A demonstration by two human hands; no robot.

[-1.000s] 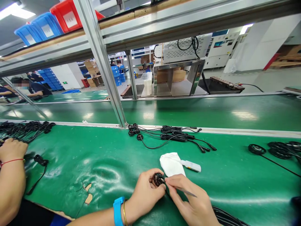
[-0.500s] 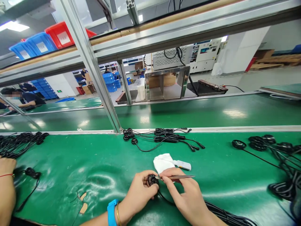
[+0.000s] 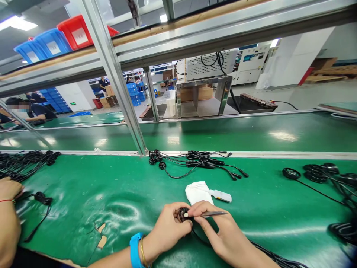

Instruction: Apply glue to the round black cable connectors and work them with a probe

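Note:
My left hand, with a blue band on its wrist, is closed around a small round black housing. A black cable leads from under the housing toward the lower right. In my right hand I pinch a pair of metal tweezers, whose pointed end sticks out to the right. A small pale piece shows at the housing's face beside my right fingertips; I cannot tell what it is. Just beyond my hands lie a crumpled white cloth and a small whitish bottle.
Several black cables with round ends lie near the mat's back edge, with another pile at right. At left a co-worker's hand is by more black cables. Tan scraps lie on the green mat. A metal post rises behind.
The view has shifted slightly. My right fingers have moved onto the housing's edge, and the pale piece now shows there. My left hand keeps its hold.

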